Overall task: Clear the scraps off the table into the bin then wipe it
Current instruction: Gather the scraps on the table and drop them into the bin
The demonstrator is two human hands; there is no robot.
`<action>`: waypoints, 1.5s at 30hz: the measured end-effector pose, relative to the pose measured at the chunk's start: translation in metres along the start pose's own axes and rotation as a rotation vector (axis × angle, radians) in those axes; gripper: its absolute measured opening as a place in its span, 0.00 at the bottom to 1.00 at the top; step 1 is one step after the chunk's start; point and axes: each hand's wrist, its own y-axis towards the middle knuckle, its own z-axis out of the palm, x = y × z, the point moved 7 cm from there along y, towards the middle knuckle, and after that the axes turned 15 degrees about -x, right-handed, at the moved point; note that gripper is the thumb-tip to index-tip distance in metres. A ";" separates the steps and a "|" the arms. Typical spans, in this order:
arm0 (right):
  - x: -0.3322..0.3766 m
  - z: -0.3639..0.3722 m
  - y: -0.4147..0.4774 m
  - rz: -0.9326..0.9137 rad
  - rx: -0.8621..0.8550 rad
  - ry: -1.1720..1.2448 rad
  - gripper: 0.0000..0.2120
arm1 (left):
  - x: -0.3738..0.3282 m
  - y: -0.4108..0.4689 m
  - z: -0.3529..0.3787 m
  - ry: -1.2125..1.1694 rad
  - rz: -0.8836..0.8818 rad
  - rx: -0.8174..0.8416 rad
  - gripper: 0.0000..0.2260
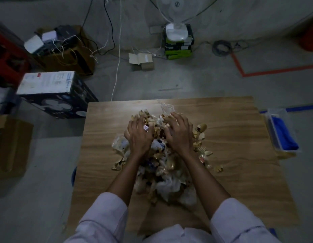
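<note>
In the head view, left hand (138,135) and right hand (178,135) curl their fingers round the loose heap of tan-and-white paper and plastic scraps (168,186) at the middle of the brown wooden table (240,172), so lifting may scatter light pieces off its edges.

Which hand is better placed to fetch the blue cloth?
Right, probably: the right hand rests on the scrap pile, on the side nearer the blue cloth in the clear tray.

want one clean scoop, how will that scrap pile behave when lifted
The pile looks like loose crumpled bits, so probably light but apt to shed pieces. The clear plastic at its far edge seems floppy, likely slippery.
</note>
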 end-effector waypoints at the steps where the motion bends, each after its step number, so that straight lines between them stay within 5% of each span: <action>1: -0.008 0.008 0.013 0.010 0.007 0.007 0.18 | 0.004 0.012 0.004 -0.018 -0.040 0.012 0.32; 7: -0.050 0.095 0.078 0.111 0.462 -0.112 0.33 | 0.031 0.081 0.056 -0.045 -0.431 0.055 0.28; 10: -0.061 0.138 0.075 0.180 0.684 -0.169 0.42 | 0.030 0.099 0.083 0.048 -0.387 0.097 0.29; 12: -0.062 0.158 0.060 0.136 0.759 -0.236 0.38 | 0.020 0.100 0.098 0.125 -0.252 0.123 0.31; 15: -0.054 0.162 0.045 0.028 0.617 -0.245 0.27 | 0.011 0.083 0.115 0.133 -0.068 0.138 0.26; 20: -0.042 0.161 0.034 0.043 0.487 0.038 0.10 | 0.006 0.066 0.115 -0.129 -0.063 0.129 0.12; 26: -0.006 0.090 0.051 -0.004 0.193 0.375 0.07 | -0.024 0.052 0.041 -0.355 0.060 -0.043 0.11; 30: 0.016 0.022 0.015 -0.106 0.095 0.390 0.11 | -0.035 -0.005 -0.013 -0.418 0.177 -0.091 0.13; 34: 0.013 -0.007 -0.053 -0.011 0.185 0.396 0.26 | -0.016 -0.078 -0.013 -0.338 0.186 -0.050 0.20; 39: 0.004 0.012 -0.110 -0.109 0.472 0.184 0.27 | 0.029 -0.126 0.014 -0.316 -0.006 0.135 0.27; 45: 0.018 0.000 -0.110 -0.170 0.449 0.105 0.31 | 0.031 -0.123 -0.006 -0.261 0.053 0.105 0.29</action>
